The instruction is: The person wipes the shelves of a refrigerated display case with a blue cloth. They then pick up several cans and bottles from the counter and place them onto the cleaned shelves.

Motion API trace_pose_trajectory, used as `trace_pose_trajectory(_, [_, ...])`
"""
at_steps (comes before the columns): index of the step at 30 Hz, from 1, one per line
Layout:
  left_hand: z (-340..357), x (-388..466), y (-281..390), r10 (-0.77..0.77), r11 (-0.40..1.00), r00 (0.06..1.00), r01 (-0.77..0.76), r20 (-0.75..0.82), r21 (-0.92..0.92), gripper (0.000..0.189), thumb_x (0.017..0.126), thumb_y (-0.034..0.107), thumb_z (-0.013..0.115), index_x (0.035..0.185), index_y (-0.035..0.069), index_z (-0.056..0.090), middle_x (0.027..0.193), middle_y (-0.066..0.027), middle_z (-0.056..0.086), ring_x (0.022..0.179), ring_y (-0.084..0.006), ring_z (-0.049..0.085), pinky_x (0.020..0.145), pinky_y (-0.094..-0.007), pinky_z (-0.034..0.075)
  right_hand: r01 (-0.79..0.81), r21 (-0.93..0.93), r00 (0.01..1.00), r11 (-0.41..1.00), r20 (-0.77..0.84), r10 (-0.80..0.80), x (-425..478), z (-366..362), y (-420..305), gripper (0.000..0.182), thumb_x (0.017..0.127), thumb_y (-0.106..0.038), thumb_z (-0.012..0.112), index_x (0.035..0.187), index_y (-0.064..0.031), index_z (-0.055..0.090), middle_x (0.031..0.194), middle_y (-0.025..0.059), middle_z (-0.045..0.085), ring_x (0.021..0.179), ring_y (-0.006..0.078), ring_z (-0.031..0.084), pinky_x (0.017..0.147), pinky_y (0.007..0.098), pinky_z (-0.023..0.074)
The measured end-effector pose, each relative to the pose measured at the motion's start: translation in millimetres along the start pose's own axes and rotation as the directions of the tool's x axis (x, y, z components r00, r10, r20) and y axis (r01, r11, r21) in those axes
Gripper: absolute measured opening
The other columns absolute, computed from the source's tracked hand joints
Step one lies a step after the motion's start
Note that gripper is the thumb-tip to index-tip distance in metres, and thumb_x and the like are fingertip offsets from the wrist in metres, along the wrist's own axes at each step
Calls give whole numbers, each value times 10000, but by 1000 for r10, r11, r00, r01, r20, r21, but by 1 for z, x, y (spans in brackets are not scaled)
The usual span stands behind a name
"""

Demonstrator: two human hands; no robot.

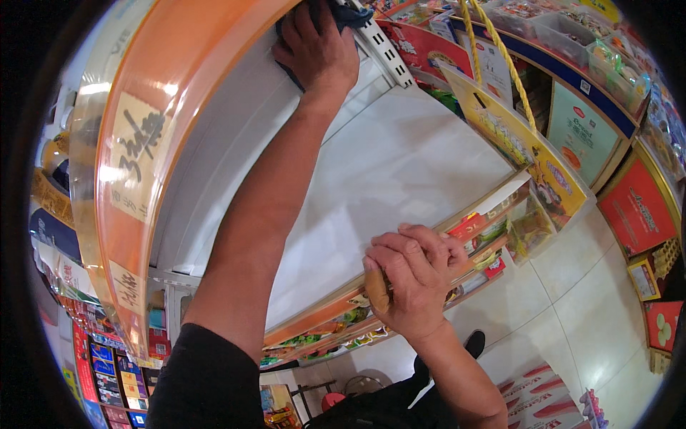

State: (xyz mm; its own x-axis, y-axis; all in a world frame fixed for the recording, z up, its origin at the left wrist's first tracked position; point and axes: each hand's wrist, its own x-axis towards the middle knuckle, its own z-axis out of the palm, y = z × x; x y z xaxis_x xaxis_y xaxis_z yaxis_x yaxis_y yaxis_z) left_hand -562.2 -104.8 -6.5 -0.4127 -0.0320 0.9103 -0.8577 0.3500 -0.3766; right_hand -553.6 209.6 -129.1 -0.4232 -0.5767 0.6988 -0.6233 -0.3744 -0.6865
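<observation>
My left hand (321,59) reaches to the back corner of a white metal shelf and has a dark blue cloth (352,17) bunched under its fingers. The cloth lies against the back panel (236,102), beside a slotted white upright (385,51). Nearer to me, my right hand (415,268) is curled over the front edge of the white shelf board (396,161). A tan covering (377,287), perhaps a bandage, wraps its thumb. Under my left forearm, part of the board is hidden.
An orange price strip (177,64) with handwritten labels curves along the left, close to my view. Yellow rope (504,53) hangs beside a yellow display sign (514,139) at right. Packaged goods (332,324) fill lower shelves. Printed cartons (541,399) stand on the tiled floor (584,284).
</observation>
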Motion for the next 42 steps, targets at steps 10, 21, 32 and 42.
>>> trace_pose_trajectory(10, [-10, -77, -13, 529, 843, 715, -505, 457, -185, 461, 893, 148, 570, 1343, 238, 616, 1428, -5, 520, 1387, -237, 372, 1090, -554, 264, -16, -53, 999, 998, -43, 14, 3, 8, -4, 86, 822, -199, 703, 892, -184, 656, 995, -56, 650, 1076, 180, 563, 987, 428, 271])
trace_pose_trajectory(21, [-7, -24, -30, 394, 918, 862, -384, 319, -97, 480, 866, 178, 648, 1338, 250, 605, 1461, -56, 442, 1323, -271, 397, 1003, -546, 334, -1, -77, 995, 997, -95, -7, -2, 14, -1, 85, 823, -212, 704, 883, -181, 653, 986, -58, 639, 1081, 177, 565, 1013, 429, 263])
trace_pose_trajectory(32, [-30, -70, -30, 606, 787, 560, -526, 565, -323, 338, 861, 181, 635, 1190, 179, 711, 1413, -10, 522, 1281, -263, 448, 959, -465, 387, 25, -70, 996, 997, -88, -31, -3, 16, 3, 79, 815, -222, 706, 832, -187, 637, 961, -56, 633, 1089, 187, 557, 1001, 442, 279])
trace_pose_trajectory(42, [-34, -70, -28, 566, 815, 627, -525, 535, -247, 315, 923, 193, 568, 1200, 235, 712, 1454, -12, 457, 1314, -261, 401, 970, -478, 343, 32, -170, 996, 985, -73, -45, -5, 16, 5, 143, 821, -259, 710, 833, -178, 594, 1004, -51, 617, 1143, 174, 542, 1020, 453, 274])
